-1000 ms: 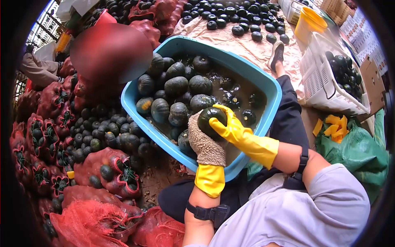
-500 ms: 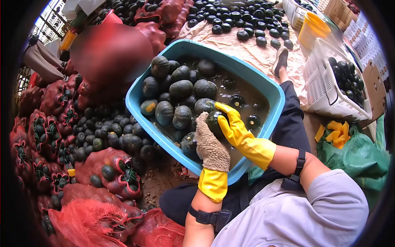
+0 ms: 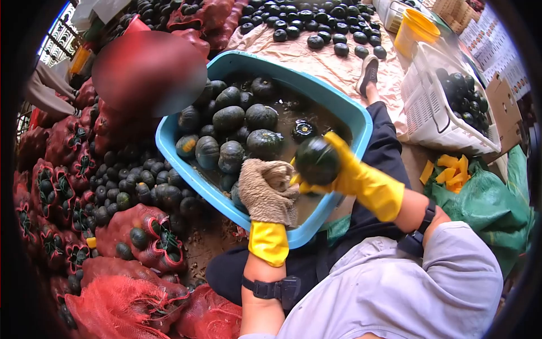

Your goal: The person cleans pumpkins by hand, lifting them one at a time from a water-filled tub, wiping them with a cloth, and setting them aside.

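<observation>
My right hand (image 3: 355,178), in a yellow rubber glove, grips a wet dark green pumpkin (image 3: 317,161) above the near right part of a blue tub (image 3: 195,183). Over its yellow glove my left hand (image 3: 268,189) wears a tan terry-cloth mitt. Its fingers are loosely cupped just left of the held pumpkin, with nothing visible in them. Murky water (image 3: 333,116) fills the tub, where several more pumpkins (image 3: 228,118) are heaped on the left side. One pumpkin (image 3: 304,130) floats beyond the held one.
Red mesh sacks (image 3: 132,229) and loose pumpkins (image 3: 169,196) lie left of the tub. Rows of pumpkins (image 3: 316,42) sit on a pale sheet (image 3: 293,56) behind. At right stand a white crate (image 3: 420,107), a yellow bucket (image 3: 416,31) and a green sack (image 3: 480,195). A blurred patch covers the upper left.
My right hand has lifted the pumpkin up and to the right, out of the heap. My mitted left hand has drawn back toward me and slightly left. The view has shifted a little.
</observation>
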The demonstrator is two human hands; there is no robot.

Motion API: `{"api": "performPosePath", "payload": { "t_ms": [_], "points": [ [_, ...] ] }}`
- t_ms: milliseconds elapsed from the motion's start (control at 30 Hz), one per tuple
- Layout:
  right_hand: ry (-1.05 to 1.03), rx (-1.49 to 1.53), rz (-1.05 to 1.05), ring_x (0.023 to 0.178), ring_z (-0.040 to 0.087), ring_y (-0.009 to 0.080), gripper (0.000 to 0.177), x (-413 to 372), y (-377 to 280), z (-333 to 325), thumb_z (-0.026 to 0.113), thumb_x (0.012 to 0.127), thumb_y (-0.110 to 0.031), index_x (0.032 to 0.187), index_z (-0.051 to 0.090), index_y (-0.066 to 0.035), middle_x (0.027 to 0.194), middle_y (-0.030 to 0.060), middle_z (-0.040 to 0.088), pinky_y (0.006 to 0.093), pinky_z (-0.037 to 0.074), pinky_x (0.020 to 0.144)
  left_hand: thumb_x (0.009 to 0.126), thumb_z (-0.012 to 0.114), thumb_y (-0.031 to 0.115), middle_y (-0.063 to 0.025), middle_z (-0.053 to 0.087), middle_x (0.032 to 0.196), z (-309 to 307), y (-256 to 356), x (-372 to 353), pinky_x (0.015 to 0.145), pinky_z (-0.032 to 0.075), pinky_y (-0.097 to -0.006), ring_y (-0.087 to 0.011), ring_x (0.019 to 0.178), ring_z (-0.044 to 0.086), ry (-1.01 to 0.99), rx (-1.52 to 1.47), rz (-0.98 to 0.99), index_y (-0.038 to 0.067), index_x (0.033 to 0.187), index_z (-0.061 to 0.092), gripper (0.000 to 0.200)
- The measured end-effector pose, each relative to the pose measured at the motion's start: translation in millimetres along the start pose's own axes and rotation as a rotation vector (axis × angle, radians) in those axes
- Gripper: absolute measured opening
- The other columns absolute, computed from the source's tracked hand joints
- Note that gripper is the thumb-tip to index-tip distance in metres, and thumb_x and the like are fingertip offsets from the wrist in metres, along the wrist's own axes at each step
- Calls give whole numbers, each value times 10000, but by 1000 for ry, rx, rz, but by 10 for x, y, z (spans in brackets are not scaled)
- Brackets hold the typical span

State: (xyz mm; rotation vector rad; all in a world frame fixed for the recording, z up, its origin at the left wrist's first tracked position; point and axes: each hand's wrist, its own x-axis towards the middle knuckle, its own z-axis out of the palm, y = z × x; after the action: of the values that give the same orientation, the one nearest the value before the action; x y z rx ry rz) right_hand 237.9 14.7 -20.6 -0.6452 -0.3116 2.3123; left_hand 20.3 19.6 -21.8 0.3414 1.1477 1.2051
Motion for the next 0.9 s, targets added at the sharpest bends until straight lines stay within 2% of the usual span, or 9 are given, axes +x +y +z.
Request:
{"api": "performPosePath", "payload": {
  "t_ms": [100,267,300,433,533,567,667,700,900],
  "points": [
    [197,-324,-581,1070,749,416,917,-469,-908,-228,538,928,-814,1394,650,-32,1244,324,719,455,633,892,944,475,454,-128,671,846,-36,200,-34,718,540,-556,-379,863,656,-31,-276,-375,-36,971,766,571],
    [556,-143,-1329,1108,706,317,539,-1299,-2063,-837,558,1039,-439,1368,662,-26,1264,207,707,389,566,988,872,649,361,-49,674,926,81,136,-17,903,513,-598,-301,1033,653,108,-275,-398,85,995,777,328],
    [596,-250,-1319,1115,698,297,466,-1275,-2077,-862,562,1061,-364,1363,665,-24,1268,183,704,375,552,1007,848,679,366,-28,681,945,127,111,18,951,509,-600,-275,1056,650,111,-283,-397,113,952,774,289],
    [320,-1042,-725,1143,688,239,372,-375,-1523,-696,650,1095,-262,1363,663,-4,1283,128,713,358,525,1062,690,784,362,-48,702,1007,7,-172,233,1082,464,-421,-268,1141,611,-342,1813,1282,133,958,760,354],
    [401,-1600,-468,1159,719,364,541,312,-1113,-833,767,933,-404,1347,710,-61,1241,200,761,435,572,1006,815,775,222,-94,691,1078,259,-245,173,1015,516,-362,-281,1169,616,-210,1736,379,109,1095,692,312],
    [484,-2114,-367,1156,721,388,537,519,-1008,-840,781,904,-399,1330,728,-77,1232,211,765,449,577,993,818,781,160,-119,664,1169,335,-210,23,1027,513,-376,-292,1177,608,-188,1776,338,90,1225,633,438],
    [649,-2007,621,1410,604,232,478,1151,-921,-1057,549,1092,-384,1478,657,-123,1521,126,636,383,446,1175,731,838,73,-173,626,1288,29,-401,-63,1104,481,-402,-331,1234,588,-200,1568,823,32,1381,561,708],
    [718,-1926,521,1229,702,357,554,1188,-870,-1142,826,870,-381,1367,740,-152,1301,160,754,446,554,1017,620,933,109,-165,583,1321,-60,-364,-15,1099,506,-409,-309,1302,576,-289,1559,808,88,1439,520,918],
    [-1,-2030,271,1306,674,281,512,934,-824,-833,676,1008,-462,1424,706,-165,1390,86,723,411,516,1093,888,726,-43,-119,681,1184,-22,-444,184,920,578,-342,-219,1087,695,-151,967,398,28,1252,613,388]
  ]
}}
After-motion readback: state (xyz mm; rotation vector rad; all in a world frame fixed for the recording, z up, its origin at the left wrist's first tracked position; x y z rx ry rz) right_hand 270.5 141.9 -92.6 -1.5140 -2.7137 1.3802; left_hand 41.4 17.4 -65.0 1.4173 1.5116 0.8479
